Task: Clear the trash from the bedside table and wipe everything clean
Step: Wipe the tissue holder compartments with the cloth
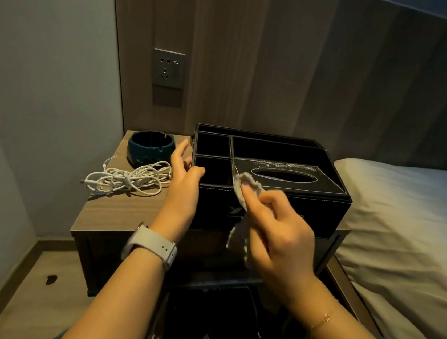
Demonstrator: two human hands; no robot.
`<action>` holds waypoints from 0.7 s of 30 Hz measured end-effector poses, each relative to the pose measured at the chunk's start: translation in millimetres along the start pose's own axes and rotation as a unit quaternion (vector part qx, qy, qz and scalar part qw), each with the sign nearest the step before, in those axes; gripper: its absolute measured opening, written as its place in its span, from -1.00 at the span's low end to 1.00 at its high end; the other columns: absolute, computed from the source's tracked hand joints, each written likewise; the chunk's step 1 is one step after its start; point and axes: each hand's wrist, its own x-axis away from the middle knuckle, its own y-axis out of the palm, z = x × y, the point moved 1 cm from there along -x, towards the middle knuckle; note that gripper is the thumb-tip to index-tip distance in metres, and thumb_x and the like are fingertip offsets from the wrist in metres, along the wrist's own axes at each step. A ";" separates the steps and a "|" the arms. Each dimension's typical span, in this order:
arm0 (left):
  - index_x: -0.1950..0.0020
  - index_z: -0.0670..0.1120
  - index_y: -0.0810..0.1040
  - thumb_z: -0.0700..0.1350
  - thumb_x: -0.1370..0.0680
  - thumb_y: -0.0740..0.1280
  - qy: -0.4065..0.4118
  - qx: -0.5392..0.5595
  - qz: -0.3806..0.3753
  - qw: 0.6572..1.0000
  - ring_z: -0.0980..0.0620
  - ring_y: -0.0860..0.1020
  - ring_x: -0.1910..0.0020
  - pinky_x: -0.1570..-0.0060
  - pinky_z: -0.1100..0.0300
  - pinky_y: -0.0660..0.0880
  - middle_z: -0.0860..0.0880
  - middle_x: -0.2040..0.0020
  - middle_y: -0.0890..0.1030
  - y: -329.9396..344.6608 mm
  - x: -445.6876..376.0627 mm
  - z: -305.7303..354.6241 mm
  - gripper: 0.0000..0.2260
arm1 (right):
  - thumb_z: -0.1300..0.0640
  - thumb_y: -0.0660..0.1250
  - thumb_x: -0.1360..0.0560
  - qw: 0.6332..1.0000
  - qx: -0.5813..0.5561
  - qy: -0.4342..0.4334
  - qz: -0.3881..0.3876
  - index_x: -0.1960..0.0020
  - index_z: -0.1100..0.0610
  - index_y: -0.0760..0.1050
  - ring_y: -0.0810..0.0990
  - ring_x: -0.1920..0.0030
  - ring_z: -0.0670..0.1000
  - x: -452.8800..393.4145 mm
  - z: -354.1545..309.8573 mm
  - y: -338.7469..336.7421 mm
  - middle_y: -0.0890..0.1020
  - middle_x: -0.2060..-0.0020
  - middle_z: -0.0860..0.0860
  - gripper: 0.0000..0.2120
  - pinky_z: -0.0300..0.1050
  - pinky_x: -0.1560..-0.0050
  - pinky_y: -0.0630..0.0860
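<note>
I see my right hand (276,231) pinching the cloth (244,188) at the organizer's (268,202) near rim; its dusty top stretches toward two o'clock. My left hand (184,181), fingers relaxed, steadies the box's left corner on the desk (117,210).

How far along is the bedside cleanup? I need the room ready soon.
Trash looks cleared: the table holds only an ashtray, a white cable and the black organizer box. In hand: the right hand holds a cloth at the box while the left hand steadies its corner. Still dusty: the box top; ashtray and tabletop probably remain.
</note>
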 end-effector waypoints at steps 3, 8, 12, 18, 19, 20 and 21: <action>-0.49 0.14 0.18 -0.15 -0.59 0.15 -0.024 0.037 -0.012 0.999 -0.04 0.37 -0.39 -0.39 -0.10 0.31 -0.05 -0.46 0.33 0.9 5.4 1.3 -0.51 | 0.23 0.27 -0.40 0.999 0.044 -0.003 -0.003 -0.34 0.17 0.49 0.50 0.18 0.03 -6.1 -8.6 28.0 0.55 0.03 0.08 -0.51 -0.13 0.29 0.43; -0.49 0.20 0.18 -0.17 -0.63 0.10 -0.049 0.013 -0.053 0.997 0.05 0.54 -0.16 0.07 0.20 0.56 0.03 -0.31 0.46 -6.5 4.4 6.1 -0.53 | 0.15 0.28 -0.28 0.982 0.059 -0.037 -0.174 -0.24 0.06 0.54 0.55 0.18 0.09 57.6 6.5 62.8 0.49 0.05 0.00 -0.49 -0.10 0.31 0.44; -0.50 0.14 0.18 -0.21 -0.62 0.10 -0.037 -0.025 -0.051 0.998 0.04 0.54 -0.15 0.17 0.29 0.54 -0.01 -0.31 0.47 -8.9 1.4 9.1 -0.52 | 0.21 0.22 -0.40 0.998 -0.031 0.013 -0.049 -0.36 0.09 0.49 0.57 0.11 0.06 44.0 11.4 27.5 0.55 0.01 0.05 -0.49 -0.09 0.26 0.49; -0.46 0.14 0.22 -0.19 -0.63 0.12 -0.004 -0.075 -0.053 0.996 0.20 0.55 -0.03 0.21 0.37 0.51 0.20 -0.11 0.50 -12.7 1.6 11.1 -0.57 | 0.19 0.19 -0.39 0.996 0.037 0.014 -0.077 -0.38 0.05 0.46 0.50 0.20 -0.01 23.6 14.9 25.5 0.52 0.06 0.01 -0.45 -0.24 0.29 0.27; -0.45 0.15 0.22 -0.19 -0.64 0.11 -0.003 -0.081 -0.061 0.995 0.24 0.54 0.00 0.24 0.41 0.50 0.24 -0.09 0.48 -13.1 1.1 12.2 -0.58 | 0.18 0.20 -0.38 0.994 0.046 -0.001 -0.103 -0.35 0.04 0.49 0.52 0.20 0.01 31.5 18.3 26.2 0.52 0.08 0.01 -0.47 -0.23 0.30 0.27; -0.45 0.15 0.21 -0.19 -0.64 0.11 -0.007 -0.084 -0.066 0.994 0.25 0.52 0.00 0.24 0.41 0.49 0.26 -0.07 0.46 -13.9 1.6 13.0 -0.58 | 0.18 0.20 -0.39 0.992 0.036 -0.003 -0.119 -0.32 0.03 0.52 0.54 0.20 0.02 39.9 23.6 21.8 0.53 0.08 0.00 -0.50 -0.22 0.32 0.31; -0.46 0.14 0.21 -0.18 -0.64 0.11 -0.012 -0.086 -0.065 0.994 0.25 0.52 -0.01 0.21 0.39 0.49 0.25 -0.08 0.46 -13.2 2.6 14.1 -0.57 | 0.19 0.21 -0.40 0.992 0.016 -0.003 -0.124 -0.30 0.03 0.54 0.56 0.18 0.03 46.2 29.5 12.1 0.54 0.06 0.01 -0.52 -0.20 0.33 0.38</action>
